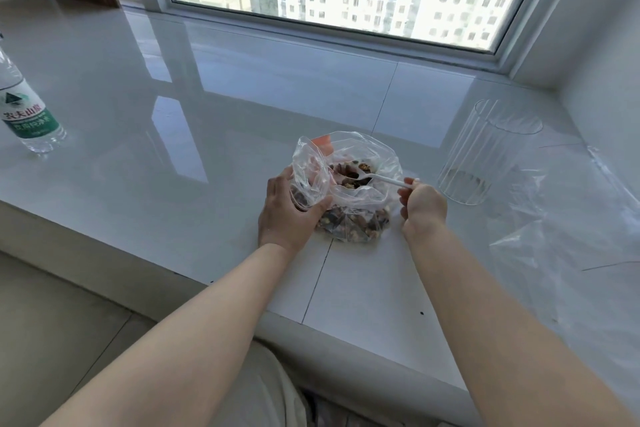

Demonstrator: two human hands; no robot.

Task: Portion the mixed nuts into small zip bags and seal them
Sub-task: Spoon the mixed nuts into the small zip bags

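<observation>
nuts (353,224) in big bag (377,156) | spoon (377,178) loaded | small bag (310,180) held open

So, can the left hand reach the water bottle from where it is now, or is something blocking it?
Probably yes. The counter between the left hand and the water bottle looks bare. However, that hand grips the small zip bag and would need to release it first.

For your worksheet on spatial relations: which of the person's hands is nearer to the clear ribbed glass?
Right. The right hand, holding the white spoon, is just beside the glass; the left hand grips the bag, farther away.
</observation>
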